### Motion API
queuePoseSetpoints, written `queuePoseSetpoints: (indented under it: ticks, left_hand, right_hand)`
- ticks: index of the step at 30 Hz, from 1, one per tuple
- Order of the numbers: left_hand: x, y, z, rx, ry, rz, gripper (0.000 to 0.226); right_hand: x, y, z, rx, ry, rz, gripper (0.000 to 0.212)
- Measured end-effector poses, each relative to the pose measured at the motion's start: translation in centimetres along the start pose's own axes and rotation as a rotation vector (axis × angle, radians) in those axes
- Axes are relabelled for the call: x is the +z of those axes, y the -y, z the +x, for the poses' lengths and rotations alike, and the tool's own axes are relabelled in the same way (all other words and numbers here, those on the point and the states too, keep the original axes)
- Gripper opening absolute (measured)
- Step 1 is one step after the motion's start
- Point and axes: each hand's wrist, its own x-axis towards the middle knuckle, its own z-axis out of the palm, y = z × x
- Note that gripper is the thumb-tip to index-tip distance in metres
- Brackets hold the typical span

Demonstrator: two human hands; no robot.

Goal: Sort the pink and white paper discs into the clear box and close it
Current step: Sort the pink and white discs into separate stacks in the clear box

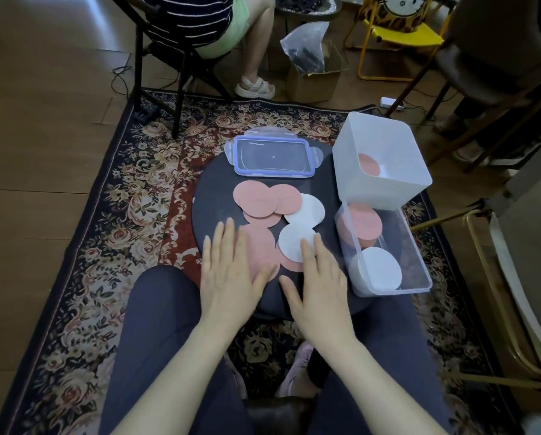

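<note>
Directly under right hand (317, 279): white disc (294, 244).

Dim, soft indoor light with pale glare on the wooden floor (84, 18) at 11 o'clock, wide-angle bending at the edges, slight motion blur on both hands.

Floral rug (143, 196), yellow chair (401, 32), cardboard box w/ plastic bag (306, 45).

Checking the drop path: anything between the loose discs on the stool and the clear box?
Nothing visible. The clear box stands open at the right edge of the round stool; its lid lies apart at the far side. The white bin stands behind the box, off the path.
</note>
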Motion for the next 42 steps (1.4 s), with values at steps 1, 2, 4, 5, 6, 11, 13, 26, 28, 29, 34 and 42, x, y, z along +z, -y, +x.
queuePoseSetpoints:
  ticks: [1, 2, 4, 5, 6, 11, 13, 26, 28, 29, 34, 42]
  left_hand:
    - [-0.1, 0.0, -0.1, -0.032, -0.018, -0.058, 0.075]
    - [-0.3, 0.1, -0.2, -0.051, -0.035, -0.122, 0.07]
    - [-0.5, -0.1, -0.1, -0.083, -0.056, -0.23, 0.057]
    - [-0.6, -0.2, -0.1, -0.109, -0.065, -0.275, 0.053]
    - [-0.8, -0.4, -0.1, -0.133, -0.082, -0.317, 0.047]
    - [-2.5, -0.9, -0.8, -0.277, -0.252, -0.665, 0.016]
    - [-3.4, -1.3, -0.7, -0.415, -0.27, -0.858, 0.013]
    - [-3.5, 0.2, -0.1, -0.757, -0.363, -1.446, 0.039]
    - [-3.5, 0.3, -0.1, -0.78, -0.369, -1.446, 0.036]
    - [-3.6, 0.4, 0.0, -0.788, -0.37, -1.445, 0.035]
    - [-3.7, 0.1, -0.1, -0.768, -0.354, -1.439, 0.032]
    - [-3.7, -0.2, 0.1, -0.753, -0.322, -1.426, 0.029]
  right_hand:
    - [-0.2, 0.0, 0.0, 0.027, -0.008, 0.058, 0.064]
    - [-0.4, 0.0, 0.1, 0.049, -0.025, 0.1, 0.065]
    - [-0.7, 0.0, 0.4, 0.067, -0.053, 0.134, 0.063]
    - [-0.8, 0.0, 0.5, 0.071, -0.055, 0.131, 0.061]
    - [-0.7, 0.0, 0.7, 0.074, -0.049, 0.117, 0.059]
    - [-0.1, -0.1, 1.9, 0.071, 0.0, -0.072, 0.056]
    - [-0.1, 0.2, 2.3, 0.104, 0.003, -0.064, 0.058]
    - [-0.2, 3.7, 5.4, -0.276, 0.036, 0.084, 0.057]
    - [-0.1, 3.6, 5.1, -0.27, 0.025, 0.072, 0.054]
    - [-0.1, 3.5, 5.1, -0.267, 0.018, 0.058, 0.054]
    - [-0.3, 3.9, 4.7, -0.195, -0.008, 0.028, 0.045]
    - [-1.1, 3.9, 5.7, -0.028, 0.087, 0.045, 0.054]
